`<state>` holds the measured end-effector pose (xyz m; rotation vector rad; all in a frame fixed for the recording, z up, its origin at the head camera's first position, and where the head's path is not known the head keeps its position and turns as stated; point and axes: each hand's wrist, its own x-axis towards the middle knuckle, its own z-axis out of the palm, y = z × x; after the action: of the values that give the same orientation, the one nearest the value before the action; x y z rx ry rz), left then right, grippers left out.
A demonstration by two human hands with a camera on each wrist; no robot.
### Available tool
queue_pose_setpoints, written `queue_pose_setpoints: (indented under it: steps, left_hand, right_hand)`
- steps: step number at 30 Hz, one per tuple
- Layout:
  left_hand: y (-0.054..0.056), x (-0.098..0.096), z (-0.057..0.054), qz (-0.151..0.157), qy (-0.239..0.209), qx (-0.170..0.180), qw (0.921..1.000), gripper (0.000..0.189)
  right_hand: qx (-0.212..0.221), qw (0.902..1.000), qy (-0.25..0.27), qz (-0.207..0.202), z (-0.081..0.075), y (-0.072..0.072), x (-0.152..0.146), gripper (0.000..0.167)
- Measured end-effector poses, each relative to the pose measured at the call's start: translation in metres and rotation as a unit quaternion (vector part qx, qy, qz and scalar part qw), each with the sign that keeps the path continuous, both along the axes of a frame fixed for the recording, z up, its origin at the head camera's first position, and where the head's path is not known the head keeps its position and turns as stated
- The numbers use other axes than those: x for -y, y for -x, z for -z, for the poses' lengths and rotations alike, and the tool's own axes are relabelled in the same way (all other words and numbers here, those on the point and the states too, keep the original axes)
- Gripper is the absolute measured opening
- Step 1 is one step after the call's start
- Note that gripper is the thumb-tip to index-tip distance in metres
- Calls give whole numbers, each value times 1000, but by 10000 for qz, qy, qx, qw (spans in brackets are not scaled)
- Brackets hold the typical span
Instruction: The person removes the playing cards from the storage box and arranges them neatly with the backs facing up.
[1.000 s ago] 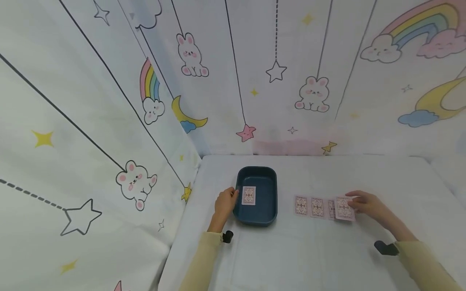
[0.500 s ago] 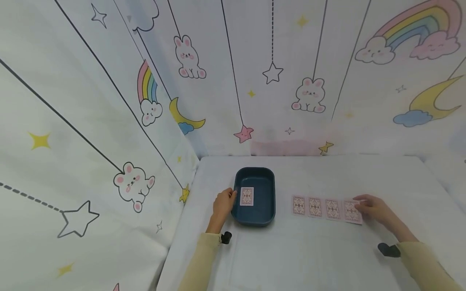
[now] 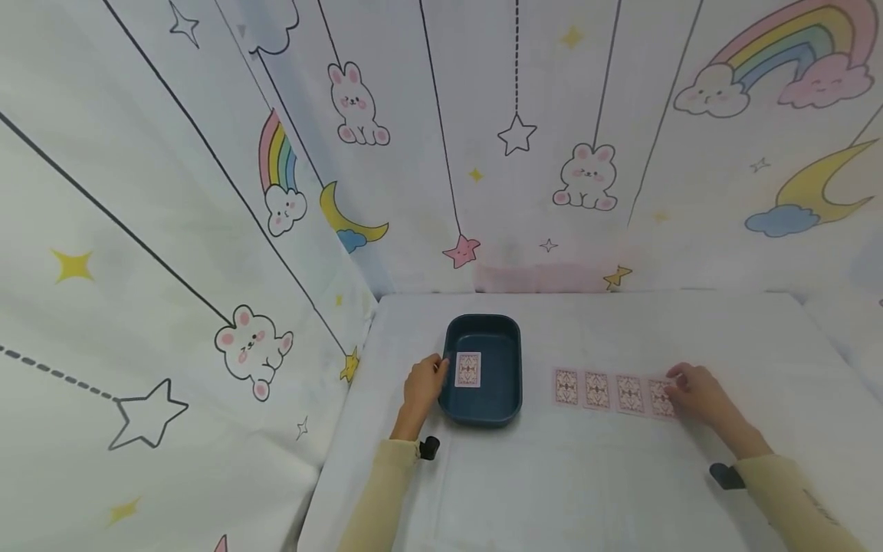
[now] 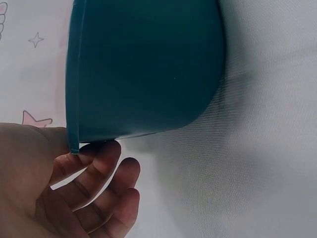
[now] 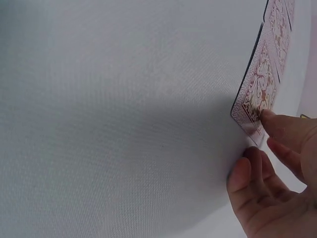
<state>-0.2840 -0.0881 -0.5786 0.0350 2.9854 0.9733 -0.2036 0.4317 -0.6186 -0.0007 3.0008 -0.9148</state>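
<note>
My left hand (image 3: 424, 386) grips the left rim of a dark blue tray (image 3: 510, 410), thumb over the edge and fingers against its outer wall in the left wrist view. A patterned playing card (image 3: 468, 369) lies face down in the tray. To the right, several face-down playing cards (image 3: 596, 391) form a row. My right hand (image 3: 704, 392) is at the right end of this row and pinches the last playing card (image 5: 257, 91) by its near end. Its thumb (image 5: 277, 124) lies on the patterned back, while the other fingers curl below the card's edge.
A white cloth (image 3: 538, 491) covers the table. Behind it and on the left hang white sheets (image 3: 414, 192) printed with rabbits, stars and rainbows. A dark wrist camera (image 3: 727, 476) sticks out from the right sleeve, another wrist camera (image 3: 429, 448) from the left.
My right hand has brought the last playing card down from over its neighbour, moved it right, then drawn it slightly back left into line with the row. My left hand stays on the tray.
</note>
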Motion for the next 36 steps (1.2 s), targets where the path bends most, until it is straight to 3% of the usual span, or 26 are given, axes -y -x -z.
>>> queue_pose_setpoints:
  steps: [6,14,23,36]
  left_hand:
    - [3,3,-1,8,4,-46,10000,29]
    - [4,8,-2,47,-92,-108,9999,29]
    - [-2,11,5,14,-45,-91,9999,29]
    - [2,9,4,123,-42,-133,9998,29]
  right_hand:
    - [-130,9994,-308,-48,-3,1,6,19]
    - [3,9989,-438,-179,-19,7,13,31]
    - [83,9996,-109,-239,-47,30,54,63]
    - [-336,9963,-243,-755,-64,63,124,68]
